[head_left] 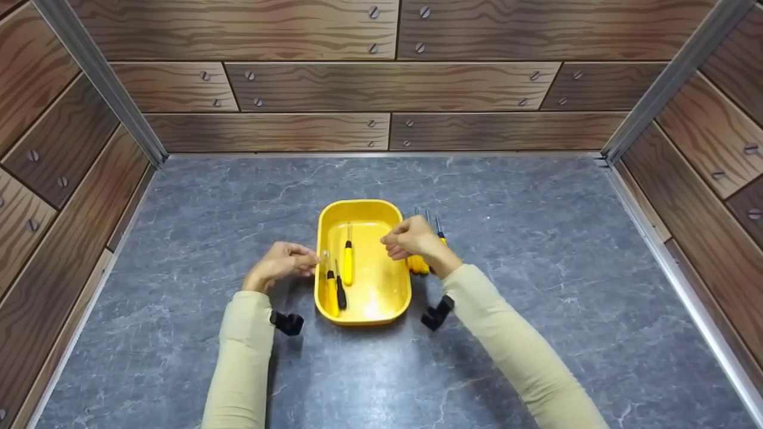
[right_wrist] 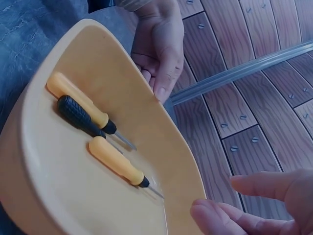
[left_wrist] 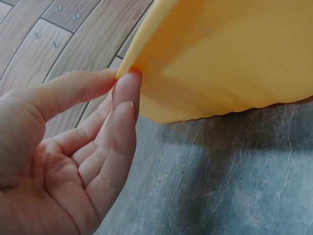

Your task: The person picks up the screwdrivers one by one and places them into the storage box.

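Note:
A yellow tray (head_left: 365, 320) holds two yellow-handled screwdrivers (head_left: 348, 262) and a black-handled one (head_left: 341, 293), all toward its left side. My left hand (left_wrist: 93, 142) pinches the tray's left rim (left_wrist: 142, 44) between thumb and fingers. Over the tray's right side is my right hand (head_left: 414, 237), holding nothing; in the right wrist view its thumb and fingers (right_wrist: 264, 186) stand apart. More yellow-handled screwdrivers (head_left: 419, 264) lie on the table just right of the tray, partly hidden by the right hand and wrist.
The grey marbled table (head_left: 238, 196) runs back to wood-patterned walls (head_left: 381, 86). Metal rails (head_left: 650, 220) edge its sides. A black wrist device (head_left: 287, 323) is on the left forearm, another (head_left: 437, 313) on the right.

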A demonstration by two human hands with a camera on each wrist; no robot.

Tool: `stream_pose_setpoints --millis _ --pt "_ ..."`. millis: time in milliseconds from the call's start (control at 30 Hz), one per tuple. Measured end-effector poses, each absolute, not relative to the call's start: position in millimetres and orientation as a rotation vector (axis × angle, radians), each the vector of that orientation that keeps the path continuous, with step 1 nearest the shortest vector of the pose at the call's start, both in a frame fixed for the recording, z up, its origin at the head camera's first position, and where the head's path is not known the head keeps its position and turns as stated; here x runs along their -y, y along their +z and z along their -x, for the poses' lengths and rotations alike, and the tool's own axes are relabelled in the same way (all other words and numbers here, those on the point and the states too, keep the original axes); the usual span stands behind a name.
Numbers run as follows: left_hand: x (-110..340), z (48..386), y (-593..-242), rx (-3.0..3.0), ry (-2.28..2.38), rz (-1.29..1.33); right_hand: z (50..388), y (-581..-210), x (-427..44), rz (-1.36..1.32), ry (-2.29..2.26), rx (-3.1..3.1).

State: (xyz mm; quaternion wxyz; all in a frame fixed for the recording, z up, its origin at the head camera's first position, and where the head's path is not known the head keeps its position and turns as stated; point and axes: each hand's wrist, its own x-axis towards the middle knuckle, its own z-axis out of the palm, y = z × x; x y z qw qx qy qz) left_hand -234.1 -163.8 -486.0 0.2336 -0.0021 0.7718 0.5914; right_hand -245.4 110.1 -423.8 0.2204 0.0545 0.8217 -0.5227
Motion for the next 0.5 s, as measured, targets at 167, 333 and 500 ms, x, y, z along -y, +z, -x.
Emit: stream_pose_setpoints --millis 167,333,500 --pt "164.0 232.6 -485.4 -2.110 1.630 -0.002 242.4 -424.8 -129.2 -0.152 -1.468 -2.289" --pt "164.7 230.7 -485.4 -2.104 1.634 -0.015 239.1 -428.7 -146.6 -0.157 -1.554 -2.269" --pt "164.5 228.7 -485.3 -2.094 1.639 -0.003 238.7 -433.2 -164.6 -0.194 -1.589 -2.244"
